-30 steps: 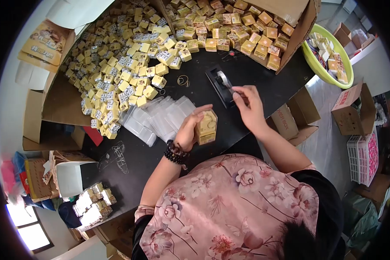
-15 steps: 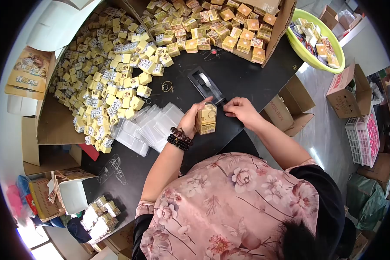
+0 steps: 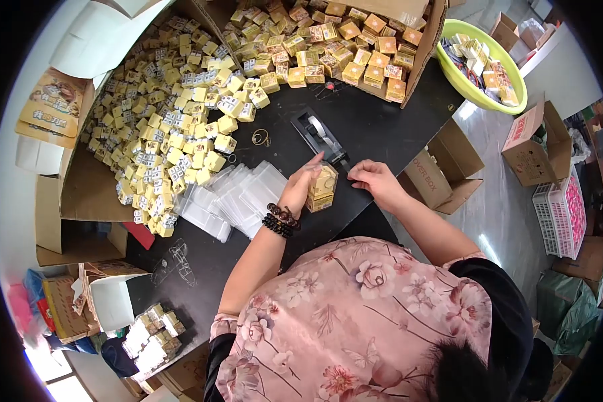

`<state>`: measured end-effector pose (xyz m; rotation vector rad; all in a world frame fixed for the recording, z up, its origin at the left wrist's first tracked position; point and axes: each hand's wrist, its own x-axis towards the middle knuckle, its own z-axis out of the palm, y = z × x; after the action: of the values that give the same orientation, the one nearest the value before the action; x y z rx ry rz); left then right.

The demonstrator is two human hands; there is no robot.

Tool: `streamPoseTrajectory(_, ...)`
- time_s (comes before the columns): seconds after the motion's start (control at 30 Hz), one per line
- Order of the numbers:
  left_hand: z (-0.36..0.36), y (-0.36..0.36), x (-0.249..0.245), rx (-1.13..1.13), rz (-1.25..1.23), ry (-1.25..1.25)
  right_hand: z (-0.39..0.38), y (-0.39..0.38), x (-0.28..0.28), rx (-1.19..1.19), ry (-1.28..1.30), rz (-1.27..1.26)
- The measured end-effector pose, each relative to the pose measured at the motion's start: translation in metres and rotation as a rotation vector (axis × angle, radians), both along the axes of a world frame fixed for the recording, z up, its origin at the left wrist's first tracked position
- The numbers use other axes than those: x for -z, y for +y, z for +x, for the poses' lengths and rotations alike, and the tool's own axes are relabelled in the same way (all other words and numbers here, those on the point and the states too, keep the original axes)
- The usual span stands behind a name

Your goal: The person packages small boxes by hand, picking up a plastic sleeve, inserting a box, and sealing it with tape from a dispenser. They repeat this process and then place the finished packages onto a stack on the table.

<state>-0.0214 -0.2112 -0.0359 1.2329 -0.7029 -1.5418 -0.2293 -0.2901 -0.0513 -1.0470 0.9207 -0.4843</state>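
My left hand point(image 3: 300, 189) is closed around the side of a small stack of yellow printed boxes point(image 3: 323, 189), held upright at the table's front edge. My right hand point(image 3: 376, 183) pinches the end of a strip of clear tape point(image 3: 346, 167) with thumb and forefinger, just right of the boxes. That strip reaches to the front end of a black tape dispenser point(image 3: 320, 137), which stands on the black table point(image 3: 388, 124) beyond my hands. Beside my left hand lie several clear plastic cases point(image 3: 238, 195), overlapping one another.
Small yellow-and-white boxes point(image 3: 181, 134) are heaped at the left, spilling from a cardboard carton. More yellow-orange boxes point(image 3: 375, 60) fill a carton at the back. A lime-green basin point(image 3: 524, 80) stands at the right, and an open carton point(image 3: 430, 179) sits below the table's right edge.
My right hand has drawn slightly away from the dispenser's front end, and a short length of tape shows between them. My left hand keeps its hold on the boxes, tilting them slightly.
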Motion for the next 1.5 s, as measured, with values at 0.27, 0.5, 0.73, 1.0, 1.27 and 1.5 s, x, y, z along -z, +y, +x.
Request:
streamPoseTrajectory(0.27, -0.021, 0.014, -0.030, -0.053, -0.292, -0.235, 0.013, 0.025, -0.056, -0.052, -0.230, 0.209)
streamPoseTrajectory(0.5, -0.020, 0.016, -0.031, -0.109, -0.383, -0.365, 0.026, 0.020, -0.056, -0.123, -0.001, -0.073)
streamPoseTrajectory(0.73, -0.016, 0.003, -0.018, -0.178, -0.023, 0.213, 0.029, 0.021, -0.028, -0.259, 0.358, -0.659)
streamPoseTrajectory(1.0, -0.007, -0.015, -0.005, -0.086, 0.109, 0.296, 0.033, -0.060, 0.002, -0.025, 0.210, -0.472)
streamPoseTrajectory(1.27, -0.004, -0.015, -0.005, -0.077, 0.146, 0.385, 0.029, -0.062, -0.026, -0.103, 0.237, -0.300)
streamPoseTrajectory(1.5, -0.003, -0.015, -0.005, -0.063, 0.143, 0.460, 0.037, -0.068, -0.024, -0.234, 0.221, -0.341)
